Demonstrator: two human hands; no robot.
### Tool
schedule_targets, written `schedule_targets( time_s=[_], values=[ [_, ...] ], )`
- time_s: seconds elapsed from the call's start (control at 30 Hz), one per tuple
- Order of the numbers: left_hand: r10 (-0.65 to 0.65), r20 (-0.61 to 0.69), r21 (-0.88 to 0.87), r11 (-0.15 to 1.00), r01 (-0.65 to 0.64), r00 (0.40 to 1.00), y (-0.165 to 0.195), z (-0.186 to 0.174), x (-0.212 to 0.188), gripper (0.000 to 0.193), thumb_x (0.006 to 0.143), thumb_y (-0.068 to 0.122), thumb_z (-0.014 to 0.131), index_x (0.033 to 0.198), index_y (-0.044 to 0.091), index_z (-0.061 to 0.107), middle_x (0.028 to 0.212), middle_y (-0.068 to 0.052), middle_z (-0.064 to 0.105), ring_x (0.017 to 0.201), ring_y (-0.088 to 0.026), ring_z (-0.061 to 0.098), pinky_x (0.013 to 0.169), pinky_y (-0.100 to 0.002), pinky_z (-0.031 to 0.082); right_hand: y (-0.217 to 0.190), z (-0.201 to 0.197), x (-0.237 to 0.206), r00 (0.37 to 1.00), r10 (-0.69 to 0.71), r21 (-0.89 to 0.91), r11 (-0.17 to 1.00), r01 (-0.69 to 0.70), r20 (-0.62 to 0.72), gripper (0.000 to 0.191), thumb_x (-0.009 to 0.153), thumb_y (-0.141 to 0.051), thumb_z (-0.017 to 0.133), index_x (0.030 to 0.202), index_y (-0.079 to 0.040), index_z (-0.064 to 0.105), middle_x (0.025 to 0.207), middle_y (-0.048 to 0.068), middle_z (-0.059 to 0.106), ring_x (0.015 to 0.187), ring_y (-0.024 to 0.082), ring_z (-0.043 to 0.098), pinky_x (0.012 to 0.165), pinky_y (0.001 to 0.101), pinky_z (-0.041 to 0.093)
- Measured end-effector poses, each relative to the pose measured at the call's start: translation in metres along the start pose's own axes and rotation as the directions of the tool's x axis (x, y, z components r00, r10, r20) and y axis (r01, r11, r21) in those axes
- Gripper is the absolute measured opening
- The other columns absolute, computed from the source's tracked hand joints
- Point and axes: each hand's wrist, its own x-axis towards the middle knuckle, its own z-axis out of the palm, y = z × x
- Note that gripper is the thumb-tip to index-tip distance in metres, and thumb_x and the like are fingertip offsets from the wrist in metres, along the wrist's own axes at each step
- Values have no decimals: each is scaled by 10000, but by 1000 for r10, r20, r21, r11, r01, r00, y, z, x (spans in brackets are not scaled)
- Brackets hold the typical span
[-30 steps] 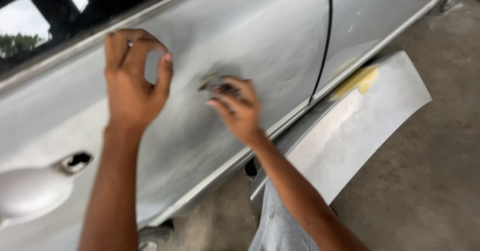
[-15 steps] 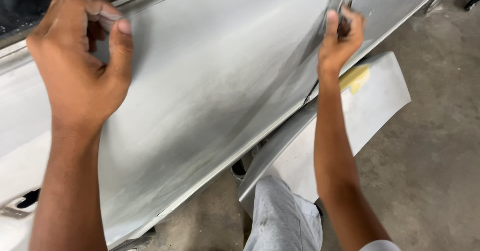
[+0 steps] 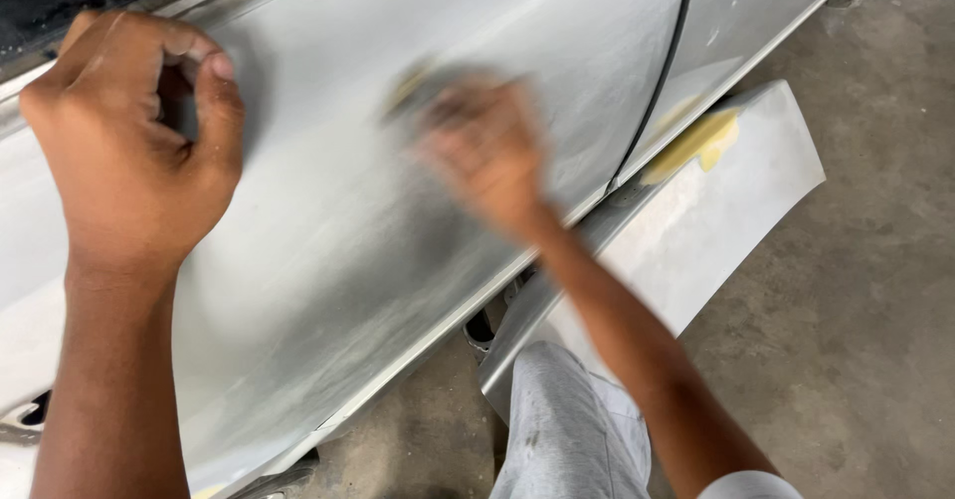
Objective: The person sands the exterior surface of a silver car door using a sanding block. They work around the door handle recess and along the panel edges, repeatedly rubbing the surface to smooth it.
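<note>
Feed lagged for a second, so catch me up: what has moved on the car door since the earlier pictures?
The right hand, blurred and pressing a small dark pad, came back down-left from near the door gap to mid-panel on the grey door. The left hand stays braced at the upper door edge; the loose panel lies as before.

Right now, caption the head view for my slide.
Right hand, blurred, presses a pad on a grey car door; left hand braces.

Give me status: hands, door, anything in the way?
Left hand curled, resting on the car door. Right hand blurred, pressing a small pad against the panel. Loose body panel leans below; nothing blocking.
</note>
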Motion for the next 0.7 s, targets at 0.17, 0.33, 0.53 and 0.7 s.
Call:
schedule_targets(
  time_s=[0.17,0.33,0.53,0.7],
  values=[
    [-23,-41,-118,993,18,999,-1,5,-5,84,986,-106,592,980,-34,637,976,-125,698,768,-169,597,713,-253,459,128,-153,45,984,-26,-351,935,-39,-177,232,1090,-164,819,1124,14,674,1012,75,627,880,168,580,744,286,501],
    [-11,-106,-103,995,0,994,-4,11,-4,76,966,-106,629,974,-45,673,871,-124,680,680,-174,596,659,-268,458,118,-132,50,962,-19,-355,931,-82,-271,255,1036,-200,789,1054,9,644,1027,67,624,831,152,606,702,277,510],
    [5,-35,-74,997,-7,999,7,7,-9,81,958,-109,634,987,-43,672,870,-118,684,701,-173,623,674,-262,483,-51,47,-38,990,-139,284,950,131,7,275,1014,-47,729,1263,-80,616,1477,64,471,1294,271,555,997,304,650],
    [26,-20,-66,997,-27,999,10,4,-8,88,954,-112,635,994,-40,668,880,-114,691,728,-169,651,696,-253,510,-45,19,-25,974,-73,199,980,29,215,386,924,-65,823,1267,-75,645,1407,33,610,1208,218,629,1042,362,590]
  ],
)
